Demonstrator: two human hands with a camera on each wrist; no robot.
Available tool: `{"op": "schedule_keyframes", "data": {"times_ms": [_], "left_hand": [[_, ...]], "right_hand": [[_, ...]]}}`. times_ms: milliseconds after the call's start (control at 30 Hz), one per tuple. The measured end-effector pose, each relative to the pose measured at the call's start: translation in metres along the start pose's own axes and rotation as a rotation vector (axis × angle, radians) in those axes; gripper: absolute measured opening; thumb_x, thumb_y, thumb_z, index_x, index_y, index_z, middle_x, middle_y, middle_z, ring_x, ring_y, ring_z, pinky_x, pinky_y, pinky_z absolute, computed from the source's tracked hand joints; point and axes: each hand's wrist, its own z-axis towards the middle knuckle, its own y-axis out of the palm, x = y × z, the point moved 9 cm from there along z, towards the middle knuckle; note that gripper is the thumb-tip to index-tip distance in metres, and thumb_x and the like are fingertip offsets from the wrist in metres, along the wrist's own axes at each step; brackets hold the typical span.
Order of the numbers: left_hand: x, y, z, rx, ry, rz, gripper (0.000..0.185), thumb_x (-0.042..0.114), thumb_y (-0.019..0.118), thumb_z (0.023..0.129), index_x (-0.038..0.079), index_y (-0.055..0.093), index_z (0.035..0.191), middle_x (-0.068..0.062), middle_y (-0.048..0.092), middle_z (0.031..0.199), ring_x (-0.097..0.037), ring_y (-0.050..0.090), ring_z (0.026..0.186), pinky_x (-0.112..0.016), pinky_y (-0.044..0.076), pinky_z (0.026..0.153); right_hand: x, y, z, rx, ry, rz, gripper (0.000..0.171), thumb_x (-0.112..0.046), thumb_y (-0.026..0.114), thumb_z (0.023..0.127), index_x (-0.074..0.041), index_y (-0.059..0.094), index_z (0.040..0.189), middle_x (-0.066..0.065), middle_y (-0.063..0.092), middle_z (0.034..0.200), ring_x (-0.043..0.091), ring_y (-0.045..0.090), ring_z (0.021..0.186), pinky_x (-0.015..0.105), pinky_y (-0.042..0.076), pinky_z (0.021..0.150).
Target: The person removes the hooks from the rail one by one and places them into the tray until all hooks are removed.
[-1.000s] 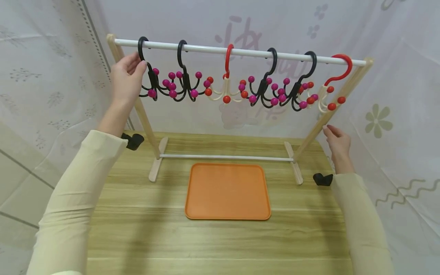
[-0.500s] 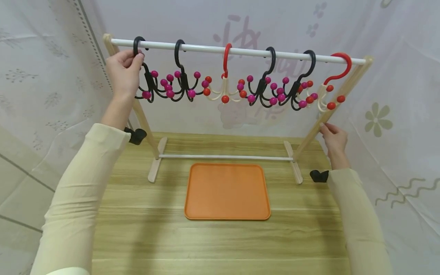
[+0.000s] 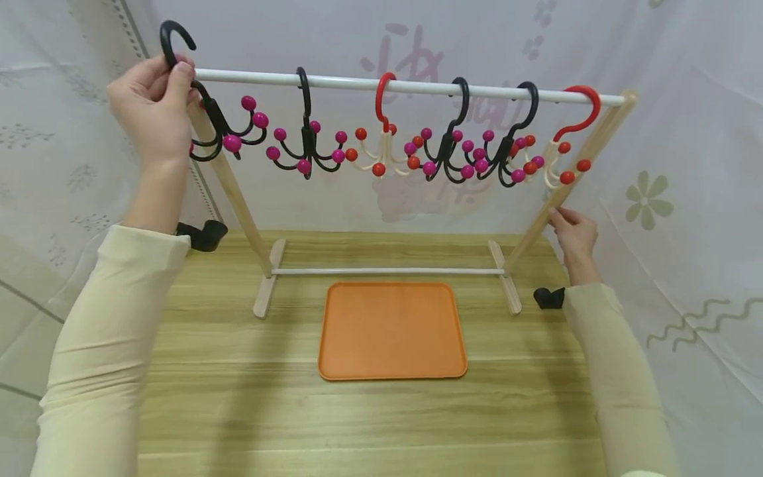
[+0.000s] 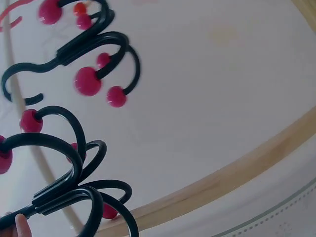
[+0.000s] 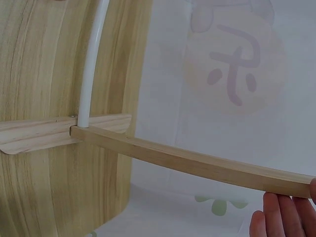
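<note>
My left hand (image 3: 156, 116) pinches the neck of a black multi-arm hook hanger (image 3: 218, 118) with pink ball tips. The hanger's curved top is off the white rail (image 3: 352, 83), above and beyond its left end. In the left wrist view the hanger (image 4: 49, 197) tilts across the lower left, with fingertips on its stem. My right hand (image 3: 575, 238) holds the right wooden post (image 3: 536, 224) of the rack, its fingers on one side and part of the thumb on the other in the right wrist view.
Several hangers stay on the rail: black ones with pink balls, and cream ones with red hooks, such as the middle one (image 3: 386, 149). An orange tray (image 3: 392, 331) lies on the wooden table (image 3: 381, 424) before the rack. Printed curtains (image 3: 673, 265) surround it.
My left hand has lifted the leftmost black hanger off the rail and carried it left and up past the rail's end. My right hand keeps its place on the post.
</note>
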Motion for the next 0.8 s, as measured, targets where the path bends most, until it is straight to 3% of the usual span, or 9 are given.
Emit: {"op": "schedule_keyframes", "data": {"times_ms": [200,367,533,800], "left_hand": [[0.024,-0.005,-0.010,0.014,0.058,-0.025,0.016,0.009,0.069,0.074,-0.003,0.067,0.084,-0.014,0.065,0.087,-0.020,0.060,0.080,-0.020,0.046,0.071],[0.028,-0.006,-0.023,-0.020,0.058,-0.062,0.019,0.004,0.069,0.073,-0.008,0.065,0.087,-0.016,0.065,0.085,-0.020,0.061,0.078,-0.020,0.047,0.066],[0.021,-0.012,-0.040,-0.043,0.061,-0.028,0.021,0.003,0.070,0.073,-0.008,0.065,0.090,-0.015,0.065,0.085,-0.021,0.062,0.077,-0.020,0.048,0.065],[-0.004,-0.017,-0.062,-0.084,0.004,0.017,0.024,0.007,0.070,0.072,-0.008,0.065,0.091,-0.014,0.065,0.087,-0.021,0.061,0.080,-0.020,0.047,0.068]], "right_hand": [[-0.002,0.001,0.002,0.011,-0.012,-0.008,0.051,-0.033,0.060,0.082,0.000,0.052,0.120,-0.020,0.057,0.067,-0.001,0.058,0.074,0.018,0.042,0.073],[0.011,-0.003,0.014,0.022,0.019,-0.022,0.049,-0.036,0.062,0.080,-0.005,0.057,0.118,-0.011,0.064,0.081,0.003,0.060,0.080,0.021,0.043,0.076],[0.029,-0.001,0.036,-0.022,-0.009,0.075,0.040,-0.035,0.070,0.074,-0.012,0.065,0.106,-0.003,0.067,0.085,0.004,0.061,0.076,0.020,0.044,0.072],[0.000,0.000,0.001,0.004,-0.008,-0.002,0.049,-0.033,0.060,0.082,0.000,0.054,0.119,-0.017,0.061,0.071,-0.001,0.059,0.073,0.013,0.041,0.064]]}}
